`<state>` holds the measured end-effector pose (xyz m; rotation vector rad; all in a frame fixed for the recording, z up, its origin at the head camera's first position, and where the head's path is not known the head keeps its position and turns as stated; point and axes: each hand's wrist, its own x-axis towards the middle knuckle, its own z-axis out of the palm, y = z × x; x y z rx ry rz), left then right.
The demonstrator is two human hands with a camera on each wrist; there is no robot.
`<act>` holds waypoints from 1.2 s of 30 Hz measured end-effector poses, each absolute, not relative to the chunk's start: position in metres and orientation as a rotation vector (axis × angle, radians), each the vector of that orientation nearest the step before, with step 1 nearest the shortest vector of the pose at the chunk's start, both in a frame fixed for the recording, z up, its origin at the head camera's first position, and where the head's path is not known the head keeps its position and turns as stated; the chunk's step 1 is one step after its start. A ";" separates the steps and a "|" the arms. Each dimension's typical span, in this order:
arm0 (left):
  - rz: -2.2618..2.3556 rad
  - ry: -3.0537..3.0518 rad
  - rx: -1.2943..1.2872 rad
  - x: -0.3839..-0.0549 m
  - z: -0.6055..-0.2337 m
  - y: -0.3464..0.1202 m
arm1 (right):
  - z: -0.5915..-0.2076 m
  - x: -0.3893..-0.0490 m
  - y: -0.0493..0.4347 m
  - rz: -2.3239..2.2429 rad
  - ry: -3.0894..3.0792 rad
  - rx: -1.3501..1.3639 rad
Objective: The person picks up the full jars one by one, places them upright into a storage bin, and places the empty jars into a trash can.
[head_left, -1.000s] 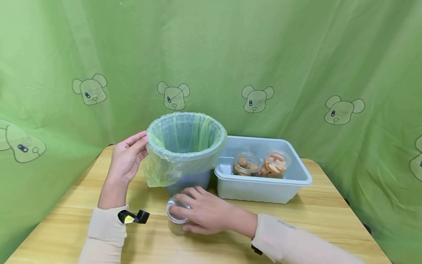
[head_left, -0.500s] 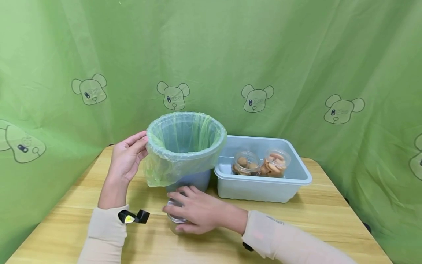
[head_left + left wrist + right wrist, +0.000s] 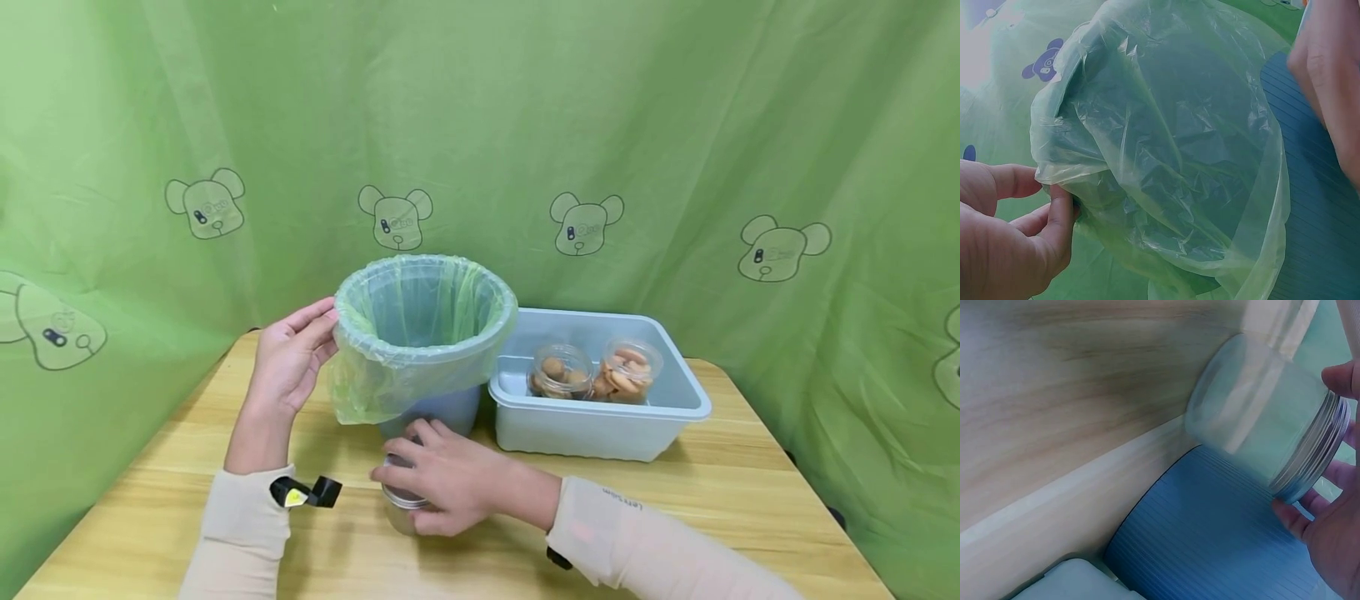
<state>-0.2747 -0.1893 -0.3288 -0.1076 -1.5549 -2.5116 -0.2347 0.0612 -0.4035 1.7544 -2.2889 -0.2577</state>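
Note:
With thumb and fingers my left hand (image 3: 287, 362) pinches the rim of a blue ribbed bin (image 3: 442, 410), through the thin green plastic bag (image 3: 1160, 156) that lines it and folds over its edge. In front of the bin, a clear jar (image 3: 1247, 406) stands upright on the table. My right hand (image 3: 453, 482) reaches over it from the right, gripping its silver screw lid (image 3: 1315, 450) with curled fingers and thumb. The right wrist view shows nothing inside the visible part of the jar. In the head view the hand hides much of the lid.
Right of the bin stands a light blue tub (image 3: 585, 429). It holds an open clear jar of round brown items (image 3: 555, 371) and another jar of pale orange pieces (image 3: 628, 373). A green cloth (image 3: 480, 125) hangs behind the wooden table (image 3: 712, 517).
My right hand has shifted slightly left over the jar's lid, its fingers farther round it. The jar stays in about the same place. My left hand has kept its hold on the bin's rim.

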 end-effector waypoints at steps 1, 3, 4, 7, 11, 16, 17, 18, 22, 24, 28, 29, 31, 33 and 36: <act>-2.521 -1.546 -0.112 -0.275 -0.329 -0.189 | -0.403 -0.235 0.061 -0.254 -2.291 1.755; -2.526 -1.539 -0.111 -0.274 -0.329 -0.189 | -0.402 -0.235 0.061 -0.239 -2.300 1.758; -2.526 -1.539 -0.112 -0.274 -0.329 -0.190 | -0.402 -0.235 0.061 -0.231 -2.305 1.758; -2.532 -1.536 -0.116 -0.274 -0.329 -0.190 | -0.401 -0.235 0.062 -0.204 -2.315 1.765; -2.527 -1.540 -0.118 -0.275 -0.329 -0.190 | -0.400 -0.235 0.064 -0.181 -2.324 1.774; -2.530 -1.540 -0.118 -0.275 -0.329 -0.190 | -0.394 -0.232 0.067 -0.189 -2.340 1.776; -2.530 -1.541 -0.118 -0.275 -0.329 -0.190 | -0.392 -0.231 0.068 -0.191 -2.342 1.778; -2.532 -1.540 -0.116 -0.275 -0.329 -0.190 | -0.391 -0.230 0.069 -0.193 -2.342 1.779; -2.526 -1.550 -0.117 -0.275 -0.328 -0.189 | -0.384 -0.228 0.072 -0.200 -2.338 1.784; -2.520 -1.555 -0.118 -0.275 -0.328 -0.189 | -0.380 -0.227 0.075 -0.209 -2.333 1.784; -2.524 -1.552 -0.123 -0.274 -0.328 -0.189 | -0.375 -0.222 0.079 -0.235 -2.308 1.795; -2.524 -1.552 -0.123 -0.274 -0.328 -0.190 | -0.374 -0.221 0.080 -0.244 -2.297 1.795; -2.524 -1.550 -0.125 -0.274 -0.329 -0.190 | -0.372 -0.218 0.082 -0.261 -2.280 1.792; -2.519 -1.555 -0.127 -0.274 -0.329 -0.190 | -0.368 -0.216 0.083 -0.276 -2.268 1.786; -2.516 -1.560 -0.127 -0.274 -0.330 -0.190 | -0.362 -0.212 0.085 -0.295 -2.263 1.784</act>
